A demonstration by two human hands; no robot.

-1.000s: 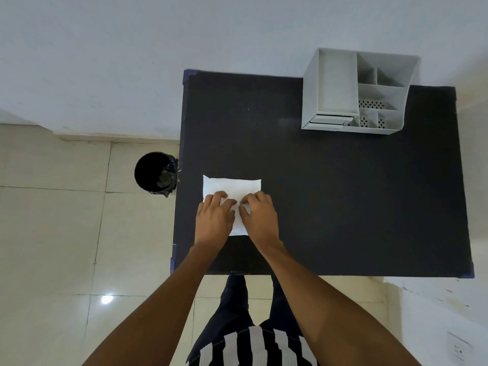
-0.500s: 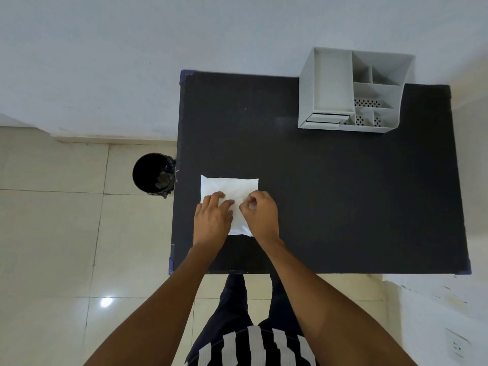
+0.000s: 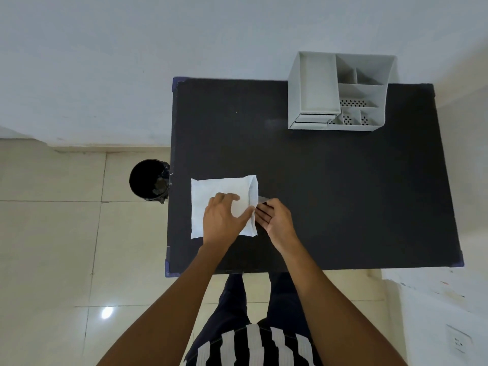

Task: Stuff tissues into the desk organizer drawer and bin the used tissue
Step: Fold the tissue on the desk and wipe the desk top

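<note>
A white tissue (image 3: 219, 188) lies flat on the black table (image 3: 330, 196), near its left edge. My left hand (image 3: 224, 220) rests palm down on the tissue's near half, fingers spread. My right hand (image 3: 277, 220) is at the tissue's right edge, fingertips touching the raised, folded-over strip there. The grey desk organizer (image 3: 340, 91) stands at the table's far right, its small drawer (image 3: 311, 122) at the front left slightly pulled out. A black bin (image 3: 149, 180) stands on the floor just left of the table.
A white wall runs behind the table. The floor is of beige tiles, with my legs and a striped shirt below the table's near edge. A wall socket (image 3: 458, 342) is at the lower right.
My right hand has shifted from the tissue's middle to its right edge, which now curls up. My left hand has spread flat on the tissue.
</note>
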